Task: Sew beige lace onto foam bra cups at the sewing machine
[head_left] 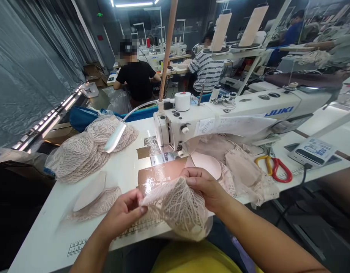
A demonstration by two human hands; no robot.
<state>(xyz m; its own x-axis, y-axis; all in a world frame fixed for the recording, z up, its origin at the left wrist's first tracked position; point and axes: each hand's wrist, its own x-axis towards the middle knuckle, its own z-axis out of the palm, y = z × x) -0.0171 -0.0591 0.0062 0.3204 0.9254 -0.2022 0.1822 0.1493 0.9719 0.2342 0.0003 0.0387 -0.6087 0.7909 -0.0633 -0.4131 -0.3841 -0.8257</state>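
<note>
Between both hands a beige lace bra cup point(186, 210) is stretched over the table's front edge. My left hand point(126, 210) pinches its left corner between thumb and fingers. Gripping the upper edge near the middle, my right hand point(202, 185) is closed on the same piece. Just beyond stands a white sewing machine point(220, 117), its needle area above a shiny plate. Behind my right hand lies a smooth beige foam cup point(207, 165). To the left, another foam cup point(91, 193) rests on a lace piece point(106, 204).
Stacked lace cups point(78, 153) stand at the table's back left. Scissors point(273, 168) with red and yellow handles lie at right, near a small white device point(313, 151). Loose beige fabric point(246, 167) covers the table under the machine arm. Two people point(136, 76) sit farther back.
</note>
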